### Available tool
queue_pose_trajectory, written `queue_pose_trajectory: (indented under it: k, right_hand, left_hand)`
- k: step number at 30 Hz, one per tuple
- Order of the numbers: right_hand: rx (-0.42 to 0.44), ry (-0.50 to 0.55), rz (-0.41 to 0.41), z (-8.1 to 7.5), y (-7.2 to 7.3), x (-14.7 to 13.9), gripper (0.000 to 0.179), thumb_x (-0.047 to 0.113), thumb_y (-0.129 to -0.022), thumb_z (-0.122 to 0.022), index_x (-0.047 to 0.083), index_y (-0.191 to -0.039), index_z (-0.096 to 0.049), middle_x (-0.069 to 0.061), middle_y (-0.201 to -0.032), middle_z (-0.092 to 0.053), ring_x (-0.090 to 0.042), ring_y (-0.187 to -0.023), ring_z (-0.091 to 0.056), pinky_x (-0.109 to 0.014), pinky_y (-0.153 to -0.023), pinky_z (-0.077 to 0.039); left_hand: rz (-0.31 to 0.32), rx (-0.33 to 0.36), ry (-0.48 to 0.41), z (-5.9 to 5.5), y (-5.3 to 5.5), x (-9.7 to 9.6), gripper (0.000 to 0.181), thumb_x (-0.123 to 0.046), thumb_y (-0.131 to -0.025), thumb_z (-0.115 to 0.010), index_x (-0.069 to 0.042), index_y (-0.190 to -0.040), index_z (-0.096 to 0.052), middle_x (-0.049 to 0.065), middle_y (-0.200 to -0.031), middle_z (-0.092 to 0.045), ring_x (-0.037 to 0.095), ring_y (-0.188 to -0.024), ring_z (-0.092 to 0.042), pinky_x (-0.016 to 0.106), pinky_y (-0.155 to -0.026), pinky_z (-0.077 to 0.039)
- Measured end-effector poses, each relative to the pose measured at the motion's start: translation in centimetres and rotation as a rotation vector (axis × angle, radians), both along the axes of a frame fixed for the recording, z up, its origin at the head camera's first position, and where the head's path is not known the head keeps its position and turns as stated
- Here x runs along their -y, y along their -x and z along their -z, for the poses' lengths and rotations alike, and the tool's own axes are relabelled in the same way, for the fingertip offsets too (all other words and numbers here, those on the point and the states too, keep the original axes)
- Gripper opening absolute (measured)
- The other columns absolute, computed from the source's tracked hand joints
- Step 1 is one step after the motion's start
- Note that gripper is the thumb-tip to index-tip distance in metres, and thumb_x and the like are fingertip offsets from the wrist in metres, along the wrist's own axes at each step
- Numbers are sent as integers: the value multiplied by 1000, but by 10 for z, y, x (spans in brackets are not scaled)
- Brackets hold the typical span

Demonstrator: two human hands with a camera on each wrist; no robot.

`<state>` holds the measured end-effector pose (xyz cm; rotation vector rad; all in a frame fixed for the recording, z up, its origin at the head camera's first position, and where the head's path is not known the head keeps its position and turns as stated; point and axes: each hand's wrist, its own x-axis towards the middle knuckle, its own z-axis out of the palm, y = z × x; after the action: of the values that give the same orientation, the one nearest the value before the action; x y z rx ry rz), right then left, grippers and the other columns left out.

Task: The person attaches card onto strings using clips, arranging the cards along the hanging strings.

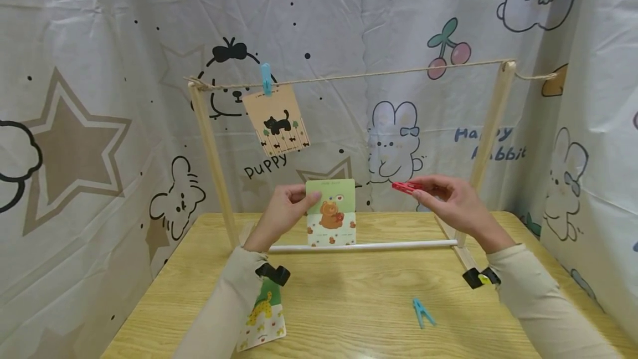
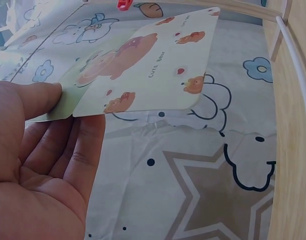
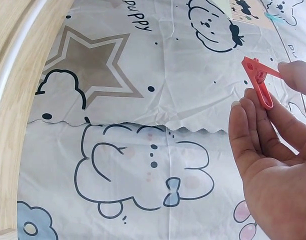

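Note:
My left hand [image 1: 285,209] pinches a green and white bear card [image 1: 331,220] by its left edge, thumb in front and fingers behind. The card stands roughly upright below the rope, its printed side facing me. To the right, my right hand [image 1: 451,201] holds a red clothespin [image 1: 406,187] between thumb and fingers; in the right wrist view the red clothespin [image 3: 259,82] points away from the palm. An orange card with a black cat [image 1: 279,123] hangs tilted from the rope [image 1: 349,76], clipped by a blue clothespin [image 1: 266,79] near the left post.
A wooden frame with a left post [image 1: 211,165] and right post [image 1: 490,126] carries the rope; a white rod [image 1: 399,245] joins its base. A giraffe card [image 1: 266,314] lies partly under my left forearm. Another blue clothespin [image 1: 422,313] lies on the table [image 1: 349,303].

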<state>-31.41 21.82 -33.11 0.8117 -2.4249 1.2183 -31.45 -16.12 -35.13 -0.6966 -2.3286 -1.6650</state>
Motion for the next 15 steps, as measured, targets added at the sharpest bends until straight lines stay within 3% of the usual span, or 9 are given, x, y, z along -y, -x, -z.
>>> queue_pose_trajectory:
  k: [6,9,15]
  right_hand:
    - [-22,27,-22,-7,0,2,27,16,-101,-70,5,-125,-71,-14,-106,-73,-10,-82,-67,-22,-67,-53]
    - [-30,41,-28,-12,-1,2,26,14,-101,-70,4,-125,-71,-14,-106,-73,-9,-83,-67,-20,-68,-53]
    - [-24,30,0,-19,-1,1,28,18,-102,-69,4,-125,-71,-10,-105,-72,-11,-80,-65,-22,-65,-52]
  left_hand:
    - [8,1,-21,-5,0,-2,26,-34,-101,-70,-12,-110,-80,4,-92,-79,15,-72,-64,29,-66,-50]
    - [13,-2,-37,-9,-1,-3,26,-32,-101,-70,-10,-108,-79,4,-86,-77,13,-67,-59,26,-62,-45]
    - [26,15,-84,-16,-1,-5,29,-32,-101,-70,-7,-114,-78,9,-95,-79,18,-77,-73,30,-69,-58]
